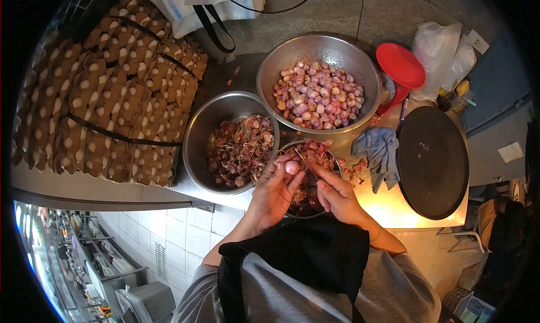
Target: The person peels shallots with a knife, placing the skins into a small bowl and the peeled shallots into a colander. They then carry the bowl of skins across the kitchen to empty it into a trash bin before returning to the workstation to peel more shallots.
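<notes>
My left hand (274, 192) is closed around a pinkish peeled-looking shallot (292, 167), held up between the fingertips. A small knife (298, 153) is in my right hand (338, 196), its thin blade close to the shallot; the fingers hide its handle. Both hands are over a bowl holding reddish papery skins (315, 149), and partly cover it. To the left stands a steel bowl (195, 146) of dark, unpeeled shallots with stringy roots. Beyond the hands, a large steel colander (343, 60) holds many smooth pink-purple shallots (318, 95).
Stacked egg trays (112, 98) tied with black straps fill the left side. On the right lie a blue-grey cloth (378, 153) and a round black tray (433, 163). A red scale-like item (400, 65) and plastic bags (439, 56) stand behind.
</notes>
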Demonstrator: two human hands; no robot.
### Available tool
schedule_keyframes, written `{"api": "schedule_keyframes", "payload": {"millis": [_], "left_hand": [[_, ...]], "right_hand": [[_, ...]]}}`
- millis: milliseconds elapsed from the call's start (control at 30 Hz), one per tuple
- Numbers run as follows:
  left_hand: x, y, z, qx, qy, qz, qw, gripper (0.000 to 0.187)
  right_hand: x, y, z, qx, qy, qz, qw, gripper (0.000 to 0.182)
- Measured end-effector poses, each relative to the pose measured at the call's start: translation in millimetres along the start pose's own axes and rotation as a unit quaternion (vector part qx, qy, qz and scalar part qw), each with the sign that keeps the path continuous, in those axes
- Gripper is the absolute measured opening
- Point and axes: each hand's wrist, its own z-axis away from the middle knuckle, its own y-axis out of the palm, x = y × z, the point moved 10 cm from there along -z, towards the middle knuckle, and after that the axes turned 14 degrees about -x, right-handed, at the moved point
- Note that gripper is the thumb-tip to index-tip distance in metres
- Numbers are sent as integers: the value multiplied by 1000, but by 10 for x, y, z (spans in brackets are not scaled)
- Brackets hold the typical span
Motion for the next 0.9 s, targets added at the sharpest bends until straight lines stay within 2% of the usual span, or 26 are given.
{"api": "schedule_keyframes", "payload": {"millis": [100,167,233,333,400,500,600,700,800,900], "left_hand": [[83,26,-10,49,-2,15,999,20],[114,101,31,56,6,-2,998,17],[142,32,22,17,-5,-14,1000,16],[112,-9,18,-5,22,-17,1000,16],[84,-37,15,-14,43,-16,999,17],[68,-80,-1,-19,57,-18,998,21],[57,-42,-4,6,67,-16,998,25],[53,-45,-4,11,75,-6,997,26],[49,-30,0,15,82,-1,997,26],[29,-3,19,5,78,-2,997,22]], "right_hand": [[-60,53,26,37,15,-36,999,42],[98,28,-26,-22,-197,81,977,44],[233,51,31,-55,-300,173,937,47],[307,52,88,-56,-275,284,917,50],[275,56,101,-46,-224,370,901,52],[347,77,108,-57,-282,403,869,52],[436,62,117,-82,-335,295,891,50],[302,51,103,-62,-251,307,916,49],[365,57,117,-78,-299,292,905,46],[382,52,105,-68,-295,307,902,44]]}}
